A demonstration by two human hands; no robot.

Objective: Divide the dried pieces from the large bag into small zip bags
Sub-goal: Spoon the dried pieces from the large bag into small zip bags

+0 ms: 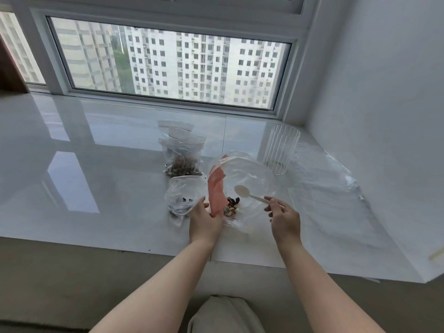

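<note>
Now the left hand [204, 218] grips the large bag [242, 188] and a small bag [183, 199] at nine o'clock; the right hand [284, 218] pinches a spoon [249, 193] above the dried pieces [231, 205].

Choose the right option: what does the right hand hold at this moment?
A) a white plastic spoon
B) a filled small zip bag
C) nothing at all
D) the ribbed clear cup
A: the right hand pinches the handle of the white plastic spoon, whose empty bowl hangs over the open large bag; the ribbed clear cup stands apart, untouched.
</note>
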